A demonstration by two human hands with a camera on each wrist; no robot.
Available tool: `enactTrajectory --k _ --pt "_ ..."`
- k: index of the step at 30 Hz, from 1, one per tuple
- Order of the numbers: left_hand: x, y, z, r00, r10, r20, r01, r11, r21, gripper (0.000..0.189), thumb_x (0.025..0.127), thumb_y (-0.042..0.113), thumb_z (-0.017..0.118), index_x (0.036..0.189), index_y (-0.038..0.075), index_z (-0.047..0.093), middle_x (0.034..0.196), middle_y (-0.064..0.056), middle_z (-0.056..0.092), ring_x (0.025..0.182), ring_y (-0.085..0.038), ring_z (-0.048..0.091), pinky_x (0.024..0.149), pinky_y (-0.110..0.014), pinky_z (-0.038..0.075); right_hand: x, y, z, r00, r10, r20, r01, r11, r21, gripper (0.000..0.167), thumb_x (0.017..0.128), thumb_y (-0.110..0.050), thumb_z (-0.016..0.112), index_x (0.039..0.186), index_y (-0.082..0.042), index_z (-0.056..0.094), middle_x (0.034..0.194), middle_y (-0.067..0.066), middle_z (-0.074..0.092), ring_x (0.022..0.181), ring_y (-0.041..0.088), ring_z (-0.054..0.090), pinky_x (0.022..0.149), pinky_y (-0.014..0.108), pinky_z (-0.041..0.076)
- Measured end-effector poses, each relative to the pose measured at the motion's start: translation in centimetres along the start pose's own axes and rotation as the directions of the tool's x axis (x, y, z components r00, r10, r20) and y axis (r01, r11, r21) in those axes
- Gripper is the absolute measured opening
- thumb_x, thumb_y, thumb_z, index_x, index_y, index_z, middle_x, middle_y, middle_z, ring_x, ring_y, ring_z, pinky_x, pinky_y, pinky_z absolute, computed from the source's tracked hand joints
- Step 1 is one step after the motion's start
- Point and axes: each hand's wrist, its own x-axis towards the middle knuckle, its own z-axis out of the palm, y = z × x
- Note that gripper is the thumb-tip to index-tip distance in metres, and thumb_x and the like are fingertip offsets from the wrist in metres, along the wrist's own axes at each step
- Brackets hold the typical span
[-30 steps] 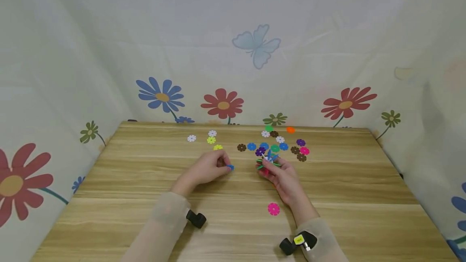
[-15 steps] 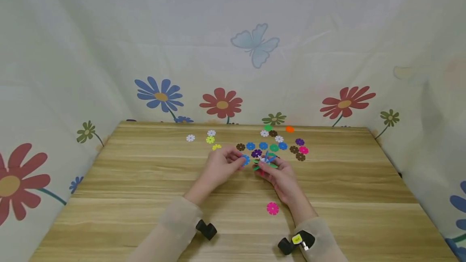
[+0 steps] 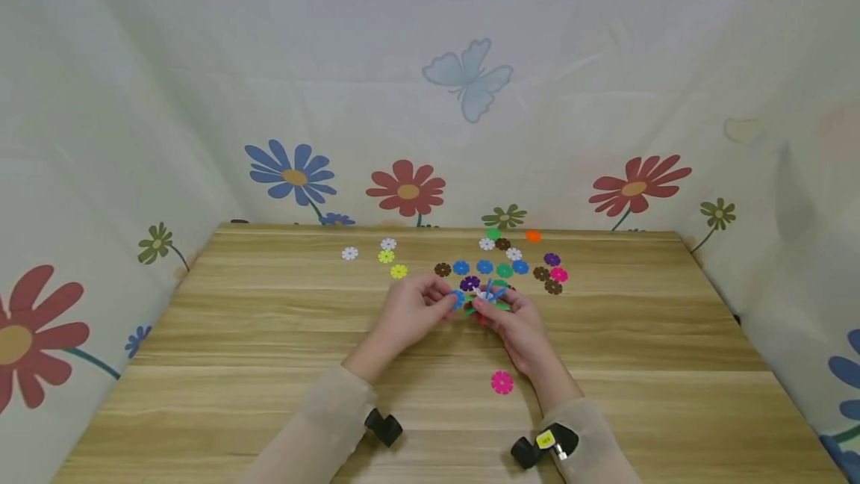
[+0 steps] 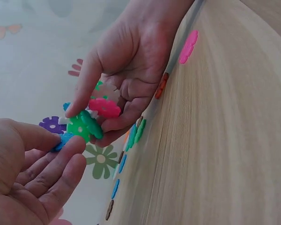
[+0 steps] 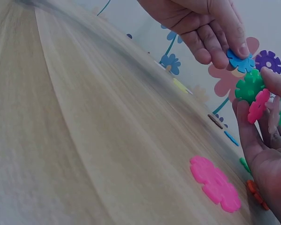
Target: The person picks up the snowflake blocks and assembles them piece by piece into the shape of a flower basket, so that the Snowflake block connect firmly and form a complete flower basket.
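A blue notched plastic disc [image 3: 458, 299] is pinched between thumb and fingers of my left hand [image 3: 411, 312]. My right hand [image 3: 524, 327] grips a cluster of interlocked notched discs. In the right wrist view the cluster shows a green disc [image 5: 249, 86], a pink disc [image 5: 258, 107], a whitish one and a purple disc [image 5: 268, 61]. The blue disc [image 5: 240, 62] sits right beside the green one's edge; whether they touch or interlock I cannot tell. The right fingers hide part of the cluster.
A loose pink disc [image 3: 502, 382] lies on the wooden table [image 3: 269, 349] near the right forearm. Several discs in blue, brown, white, green and purple lie farther back, with a yellow disc [image 3: 399, 271] to the left. A flowered curtain [image 3: 322, 58] stands behind.
My left hand has moved right with the blue disc, up to the cluster. My right hand has stayed nearly in place, still holding the cluster.
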Motion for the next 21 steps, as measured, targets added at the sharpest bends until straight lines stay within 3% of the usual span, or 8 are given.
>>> enactTrajectory --k 4,8,16,21 --pt "-0.05 0.15 -0.16 1.000 0.017 0.000 -0.017 0.999 0.044 0.005 0.100 0.007 0.080 0.096 0.006 0.079 0.082 -0.001 0.076 0.070 -0.022 0.075 0.060 -0.028 0.061 0.01 0.00 -0.01 1.000 0.001 -0.005 -0.001 1.000 -0.007 0.028 0.102 0.001 0.074 0.128 0.005 0.066 0.119 0.005 0.074 0.103 0.017 0.076 0.093 0.031 0.061" --pt "-0.05 0.28 -0.22 1.000 0.024 0.009 -0.024 0.997 0.068 0.005 0.101 0.008 0.079 0.101 0.004 0.082 0.085 -0.007 0.079 0.069 -0.020 0.074 0.060 -0.027 0.060 0.01 0.01 -0.06 1.000 -0.006 -0.002 0.006 1.000 -0.011 0.023 0.101 0.001 0.074 0.124 0.003 0.070 0.128 0.007 0.071 0.105 0.018 0.075 0.094 0.031 0.062" --pt "0.06 0.11 0.06 0.999 0.053 0.005 -0.053 0.993 0.102 0.009 0.102 0.005 0.077 0.106 -0.001 0.082 0.085 -0.013 0.079 0.067 -0.010 0.068 0.060 -0.024 0.057 -0.09 -0.06 -0.04 1.000 0.017 0.007 -0.016 0.999 -0.051 0.041 0.102 0.000 0.074 0.139 0.011 0.061 0.128 0.011 0.068 0.103 0.017 0.074 0.092 0.029 0.062" --pt "0.05 0.09 0.33 0.997 0.075 -0.020 -0.071 0.989 0.131 0.006 0.101 0.004 0.079 0.104 0.002 0.083 0.083 -0.005 0.078 0.067 -0.009 0.068 0.060 -0.025 0.058 -0.15 -0.17 0.07 1.000 0.019 0.008 -0.018 0.998 -0.068 0.044 0.102 -0.001 0.074 0.140 0.013 0.058 0.123 0.009 0.070 0.100 0.015 0.073 0.088 0.027 0.061"
